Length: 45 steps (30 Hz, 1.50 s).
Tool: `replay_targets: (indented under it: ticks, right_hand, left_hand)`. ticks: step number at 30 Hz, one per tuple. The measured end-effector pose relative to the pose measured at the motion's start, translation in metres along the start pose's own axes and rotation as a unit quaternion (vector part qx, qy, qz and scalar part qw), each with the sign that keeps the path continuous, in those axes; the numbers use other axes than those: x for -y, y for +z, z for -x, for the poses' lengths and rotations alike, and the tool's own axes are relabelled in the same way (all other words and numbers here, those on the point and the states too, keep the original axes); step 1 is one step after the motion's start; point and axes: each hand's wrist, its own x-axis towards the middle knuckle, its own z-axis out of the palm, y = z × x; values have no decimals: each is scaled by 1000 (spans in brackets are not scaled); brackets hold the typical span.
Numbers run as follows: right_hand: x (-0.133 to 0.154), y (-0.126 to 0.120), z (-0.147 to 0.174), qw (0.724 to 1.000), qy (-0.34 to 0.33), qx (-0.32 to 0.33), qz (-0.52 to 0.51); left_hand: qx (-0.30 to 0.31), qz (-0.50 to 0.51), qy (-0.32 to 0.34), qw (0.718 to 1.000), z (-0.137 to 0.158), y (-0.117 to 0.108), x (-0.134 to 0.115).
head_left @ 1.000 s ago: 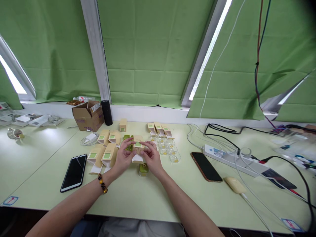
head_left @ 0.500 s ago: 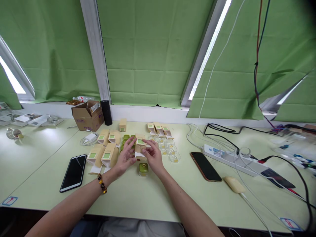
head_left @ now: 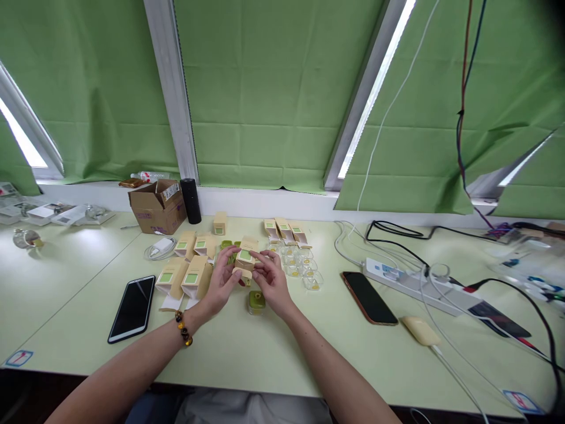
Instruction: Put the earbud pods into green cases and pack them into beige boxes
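The pale green table (head_left: 309, 359) fills the near part of the view, a seam crossing its left side. By its front edge lie two blue-bordered stickers (head_left: 19, 358) with red marks, one at each end. On the left is a white-framed phone (head_left: 131, 310), dark screen up; on the right, a black phone (head_left: 368, 297) and a cream rounded device (head_left: 420, 331) on a white cable.

In the middle, a green-lidded clear container (head_left: 256, 301) stands just in front of the hands. Above the table, a small kraft carton (head_left: 247, 257) is gripped between the fingers of the left hand (head_left: 222, 278) and the right hand (head_left: 272, 281), the left thumb against its lower flap. Its face carries a green square in a pale border; any print there looks too small to read. Matching cartons (head_left: 196, 274) with open flaps lie to the left, and clear containers (head_left: 302, 265) sit in rows to the right, near a white power strip (head_left: 406, 282).

Farther back stand a brown cardboard box (head_left: 154, 213) with purple marks and a white printed label, illegible from here, and a black cylinder (head_left: 190, 201). Behind a white sill (head_left: 265, 203), green blinds (head_left: 282, 106) cover the windows between grey frames.
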Motion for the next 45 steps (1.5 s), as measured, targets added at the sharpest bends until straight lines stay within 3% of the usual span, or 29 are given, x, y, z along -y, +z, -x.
replay_targets:
  ticks: [8, 26, 34, 45]
  right_hand:
    - [1, 0, 3, 998, -43, 38, 3]
    - [1, 6, 3, 1000, -22, 4, 1]
    - [3, 4, 1, 1000, -13, -7, -14]
    - [0, 5, 1, 1000, -8, -13, -19]
  left_hand:
    - [-38, -25, -4, 999, -2, 0, 2]
    - [-67, -35, 6, 997, -3, 3, 7]
    - [-17, -53, 23, 998, -1, -3, 2]
    - [-41, -67, 48, 996, -3, -1, 7]
